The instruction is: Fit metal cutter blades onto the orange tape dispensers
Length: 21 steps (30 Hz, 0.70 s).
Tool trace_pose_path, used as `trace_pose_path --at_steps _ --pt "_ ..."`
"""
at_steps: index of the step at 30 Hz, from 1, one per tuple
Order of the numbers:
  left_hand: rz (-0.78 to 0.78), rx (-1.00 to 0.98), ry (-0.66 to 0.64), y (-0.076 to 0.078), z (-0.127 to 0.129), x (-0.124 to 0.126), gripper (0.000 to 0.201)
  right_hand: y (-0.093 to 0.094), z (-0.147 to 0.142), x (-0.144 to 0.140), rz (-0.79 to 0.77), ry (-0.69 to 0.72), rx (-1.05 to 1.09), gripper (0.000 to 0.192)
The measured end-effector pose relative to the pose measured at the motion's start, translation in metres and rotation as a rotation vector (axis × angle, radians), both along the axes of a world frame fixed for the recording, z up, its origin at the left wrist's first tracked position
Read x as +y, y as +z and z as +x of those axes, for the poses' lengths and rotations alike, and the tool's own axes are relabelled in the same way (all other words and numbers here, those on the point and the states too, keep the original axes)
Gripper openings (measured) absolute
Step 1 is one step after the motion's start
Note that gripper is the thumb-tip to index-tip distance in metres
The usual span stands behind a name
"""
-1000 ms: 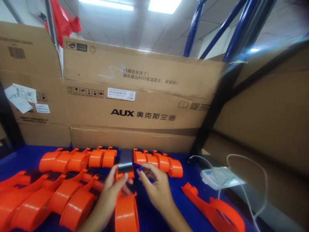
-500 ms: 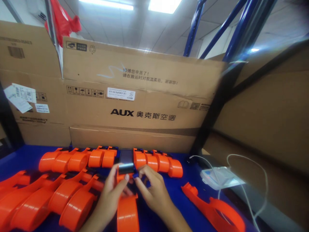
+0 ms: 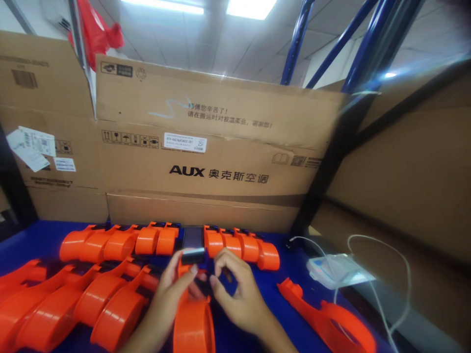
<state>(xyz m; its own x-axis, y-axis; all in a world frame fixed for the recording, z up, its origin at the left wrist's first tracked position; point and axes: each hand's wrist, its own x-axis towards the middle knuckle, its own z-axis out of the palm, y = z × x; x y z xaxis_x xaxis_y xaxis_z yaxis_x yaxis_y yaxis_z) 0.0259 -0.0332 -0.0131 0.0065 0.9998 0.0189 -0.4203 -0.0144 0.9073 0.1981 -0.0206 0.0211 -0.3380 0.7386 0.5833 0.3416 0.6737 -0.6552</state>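
Setting: blue-covered work surface (image 3: 44, 235) walled in at the back by big brown cardboard cartons (image 3: 206, 147), one printed "AUX"; blue metal shelving uprights (image 3: 294, 44) rise behind under ceiling lights.
Held thing: orange plastic tape-dispenser body (image 3: 191, 323) with a round hub toward the camera and a dark grey metal plate (image 3: 193, 255) at its far end; it sits at the near middle of the surface, between the two hands.
Left hand: left hand (image 3: 167, 294) clasps the dispenser from its left side, thumb pressed up against the near edge of the grey plate.
Right hand: right hand (image 3: 239, 294) curls at the dispenser's right side, thumb and forefinger pinched toward each other just beside the plate; whatever small piece sits between them is too hidden to tell.
Back row: line of matching orange dispensers (image 3: 121, 242) lies along the foot of the cartons, on both sides of the plate.
Near left: more orange dispensers (image 3: 73, 304) lie packed side by side, touching one another.
Right side: single orange open dispenser frame (image 3: 327, 321) lies apart from the hands; beyond it a white small device (image 3: 336, 269) with white cables (image 3: 382, 314) trailing off it.
Upper left: red plastic bag (image 3: 95, 32) hangs above the cartons; white paper labels (image 3: 31, 147) are stuck to a carton.
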Motion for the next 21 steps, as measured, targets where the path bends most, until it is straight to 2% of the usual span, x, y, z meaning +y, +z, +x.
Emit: trace_pose_path --at_steps 4,6,9,11,14,18,21 --pt "-0.018 -0.085 -0.09 0.002 -0.001 0.0 0.09 -0.003 0.0 0.005 -0.231 0.019 0.286 0.021" --pt "-0.039 -0.116 -0.142 0.001 -0.001 -0.001 0.103 -0.002 -0.001 0.007 -0.392 0.138 0.363 0.033" --pt "-0.04 -0.14 -0.25 -0.001 0.0 -0.002 0.109 0.0 -0.001 0.006 -0.582 0.363 0.388 0.054" --pt "-0.039 -0.14 -0.338 -0.002 0.0 -0.005 0.107 0.002 -0.001 0.004 -0.618 0.419 0.396 0.06" --pt "-0.066 -0.176 -0.404 0.0 0.0 -0.011 0.098 0.001 0.0 0.004 -0.608 0.406 0.397 0.058" --pt "-0.057 -0.218 -0.381 0.005 0.001 -0.015 0.079 -0.005 -0.002 0.005 -0.536 0.32 0.392 0.045" --pt "0.036 -0.153 -0.294 0.008 0.0 -0.012 0.051 -0.008 -0.005 0.007 -0.48 0.247 0.368 0.04"
